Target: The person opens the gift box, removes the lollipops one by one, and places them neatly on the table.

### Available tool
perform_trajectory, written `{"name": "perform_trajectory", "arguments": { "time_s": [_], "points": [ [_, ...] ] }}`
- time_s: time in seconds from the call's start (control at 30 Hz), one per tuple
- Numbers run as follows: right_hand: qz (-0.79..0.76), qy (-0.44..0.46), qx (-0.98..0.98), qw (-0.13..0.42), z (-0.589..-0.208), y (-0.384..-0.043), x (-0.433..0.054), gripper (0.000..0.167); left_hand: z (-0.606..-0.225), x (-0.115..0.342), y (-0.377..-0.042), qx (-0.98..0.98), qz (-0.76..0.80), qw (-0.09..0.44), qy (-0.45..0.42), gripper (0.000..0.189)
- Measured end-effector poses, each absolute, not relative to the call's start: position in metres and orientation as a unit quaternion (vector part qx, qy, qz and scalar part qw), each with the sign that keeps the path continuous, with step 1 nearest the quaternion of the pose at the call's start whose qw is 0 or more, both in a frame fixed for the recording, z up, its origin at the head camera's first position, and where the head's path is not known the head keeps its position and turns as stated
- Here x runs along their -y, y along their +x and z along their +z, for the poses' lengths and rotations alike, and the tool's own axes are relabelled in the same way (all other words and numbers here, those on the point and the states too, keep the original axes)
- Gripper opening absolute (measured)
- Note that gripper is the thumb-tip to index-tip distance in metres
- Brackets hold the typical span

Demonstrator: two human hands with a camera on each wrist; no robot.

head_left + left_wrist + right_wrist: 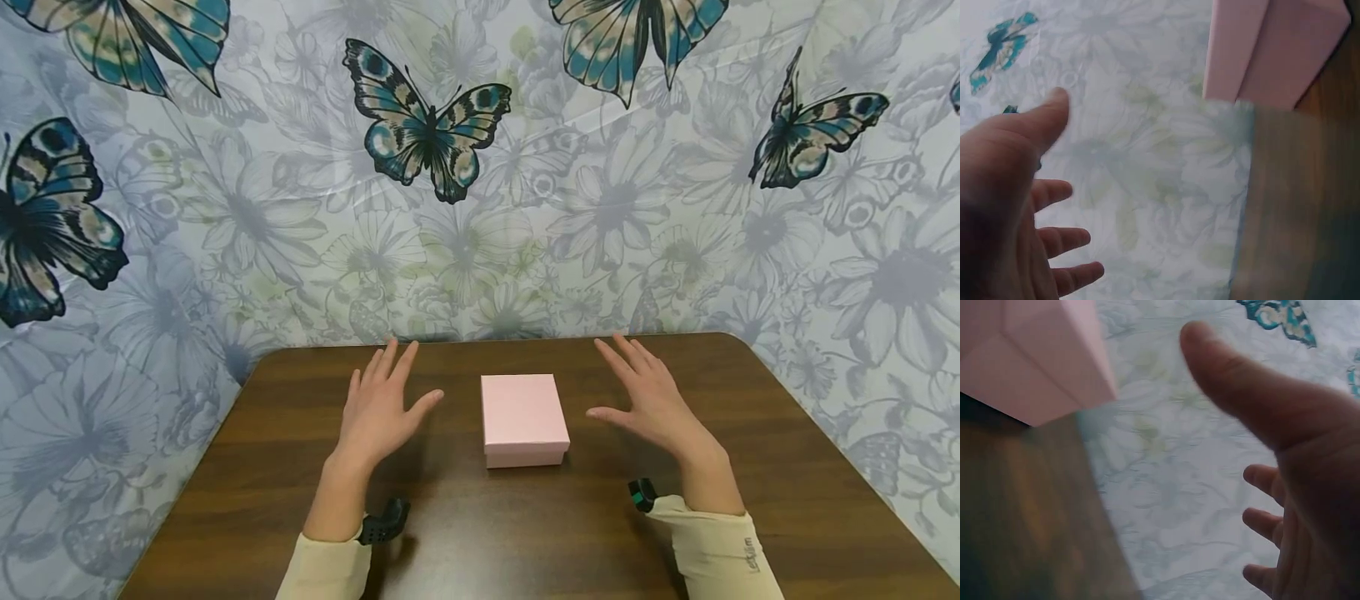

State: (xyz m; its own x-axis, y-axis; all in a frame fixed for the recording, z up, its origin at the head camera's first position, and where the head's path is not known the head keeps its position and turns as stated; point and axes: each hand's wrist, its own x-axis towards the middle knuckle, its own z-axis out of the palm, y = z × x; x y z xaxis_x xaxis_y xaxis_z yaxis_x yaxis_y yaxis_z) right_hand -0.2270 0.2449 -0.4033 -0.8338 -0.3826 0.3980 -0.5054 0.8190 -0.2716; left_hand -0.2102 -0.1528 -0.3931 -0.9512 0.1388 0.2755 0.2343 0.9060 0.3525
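A pink box [522, 412] with its lid on sits on the brown wooden table, between the two hands. To its left is my left hand [380, 417], fingers spread and thumb pointing toward the box, holding nothing. My right hand [651, 400] is on the other side, also spread and apart from the box. In the left wrist view the box [1279, 53] shows at the upper right, away from the thumb and fingertips. The right wrist view has the box [1041, 359] at the upper left, with a gap between it and the thumb.
The wooden table [480, 533] has rounded far corners. Right behind it hangs a cloth [615, 208] printed with flowers and butterflies. Dark wrist devices [385, 522] sit by the cuffs of the pale sleeves [330, 567].
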Motion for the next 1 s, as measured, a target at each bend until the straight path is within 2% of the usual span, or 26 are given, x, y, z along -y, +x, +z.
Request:
{"name": "perform_trajectory", "arguments": {
  "time_s": [0.2,0.47,0.67,1.0],
  "points": [
    [0.261,0.243,0.931,0.081,-0.42,-0.235,-0.238,0.1,-0.396,0.139,-0.213,0.94,-0.294,0.111,-0.136,0.082],
    [0.349,0.251,0.903,0.0,-0.43,-0.235,-0.231,0.098,-0.417,0.127,-0.217,0.891,-0.428,0.028,-0.145,0.078],
    [0.387,0.259,0.884,-0.031,-0.433,-0.237,-0.225,0.101,-0.431,0.118,-0.219,0.857,-0.489,-0.005,-0.16,0.078],
    [0.405,0.278,0.868,-0.07,-0.446,-0.238,-0.221,0.11,-0.452,0.108,-0.223,0.835,-0.516,-0.074,-0.179,0.091]
  ]
}}
